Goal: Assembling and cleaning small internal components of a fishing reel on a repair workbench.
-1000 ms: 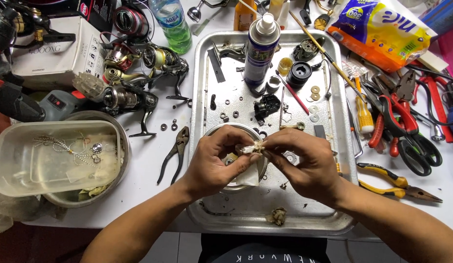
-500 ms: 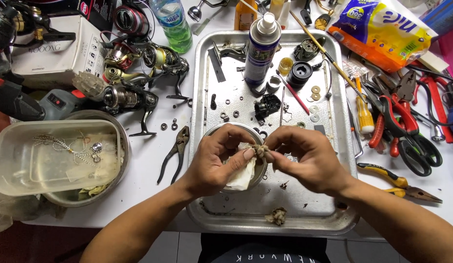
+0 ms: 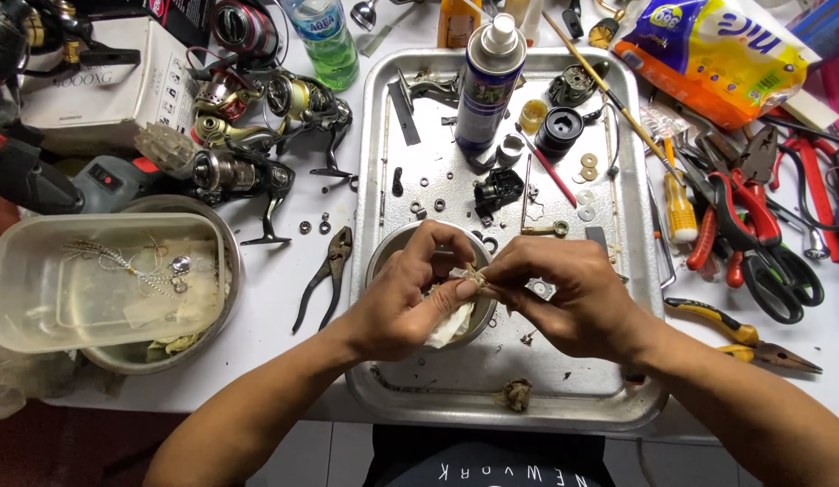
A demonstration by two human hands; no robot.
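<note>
Over a metal tray [image 3: 374, 153], my left hand [image 3: 410, 293] and my right hand [image 3: 563, 293] meet fingertip to fingertip. Between them they pinch a small dirty part [image 3: 478, 278], too small to name. My left hand also holds a crumpled white cloth [image 3: 451, 325] against that part. Both hands hover above a small round metal bowl [image 3: 388, 254] that stands in the tray.
In the tray stand a spray can [image 3: 488, 77] and several small reel parts and washers. Fishing reels [image 3: 248, 135] lie at the left, pliers [image 3: 325, 275] beside the tray, and a plastic tub [image 3: 104, 280] in a metal bowl. Pliers, scissors [image 3: 780, 271] and screwdrivers crowd the right.
My hands shifted slightly toward the bowl and closed tighter on the small part. The white cloth is now tucked under my left fingers.
</note>
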